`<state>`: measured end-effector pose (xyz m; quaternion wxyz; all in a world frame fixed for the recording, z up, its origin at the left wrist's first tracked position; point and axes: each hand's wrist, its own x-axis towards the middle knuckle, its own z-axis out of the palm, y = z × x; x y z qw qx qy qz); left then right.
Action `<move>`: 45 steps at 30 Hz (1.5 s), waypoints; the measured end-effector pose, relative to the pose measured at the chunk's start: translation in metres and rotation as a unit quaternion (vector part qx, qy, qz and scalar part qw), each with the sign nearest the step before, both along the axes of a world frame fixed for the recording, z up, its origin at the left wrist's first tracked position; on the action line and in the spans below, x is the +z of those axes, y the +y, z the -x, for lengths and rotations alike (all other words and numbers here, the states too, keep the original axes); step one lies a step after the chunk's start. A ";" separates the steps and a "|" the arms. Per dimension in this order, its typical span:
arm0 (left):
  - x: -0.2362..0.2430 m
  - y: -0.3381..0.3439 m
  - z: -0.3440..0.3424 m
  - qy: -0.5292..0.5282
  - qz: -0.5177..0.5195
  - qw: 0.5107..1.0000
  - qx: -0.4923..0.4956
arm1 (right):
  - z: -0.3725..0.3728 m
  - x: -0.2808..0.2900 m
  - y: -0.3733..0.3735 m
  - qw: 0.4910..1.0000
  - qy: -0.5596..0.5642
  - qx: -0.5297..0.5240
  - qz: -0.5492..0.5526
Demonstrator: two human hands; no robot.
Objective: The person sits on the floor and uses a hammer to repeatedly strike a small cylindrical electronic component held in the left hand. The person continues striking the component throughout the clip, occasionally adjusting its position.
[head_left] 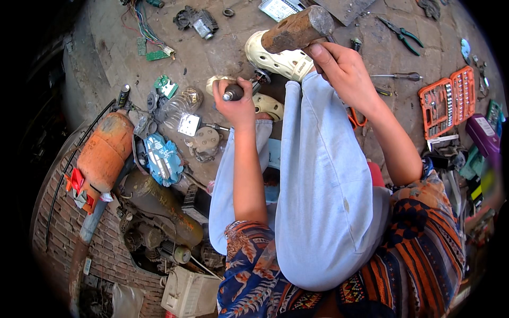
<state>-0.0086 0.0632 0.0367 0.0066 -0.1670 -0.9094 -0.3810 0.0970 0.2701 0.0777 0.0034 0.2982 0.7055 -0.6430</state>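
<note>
My left hand (233, 106) grips an upright metal rod tool (232, 93), seen nearly end-on. Just right of it, a small metal part with a round end (262, 77) lies low near my feet, partly hidden. My right hand (343, 71) is closed on the handle of a large rusty hammer, its steel head (297, 29) raised above my cream clog (275, 58), up and to the right of the left hand. The handle is mostly hidden. My legs in pale blue trousers (323, 175) are bent beneath my arms.
An orange socket case (452, 98), pliers (404, 37) and a screwdriver (405, 76) lie at the right. At left are an orange cylinder (104, 153), a dark cylinder (159, 212), blue plastic (161, 159) and assorted metal parts. Green circuit boards with wires (156, 54) lie at the top left.
</note>
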 end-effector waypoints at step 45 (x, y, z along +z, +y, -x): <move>0.000 -0.005 -0.001 -0.008 0.002 1.000 0.016 | -0.017 -0.005 0.000 0.999 -0.046 0.004 0.016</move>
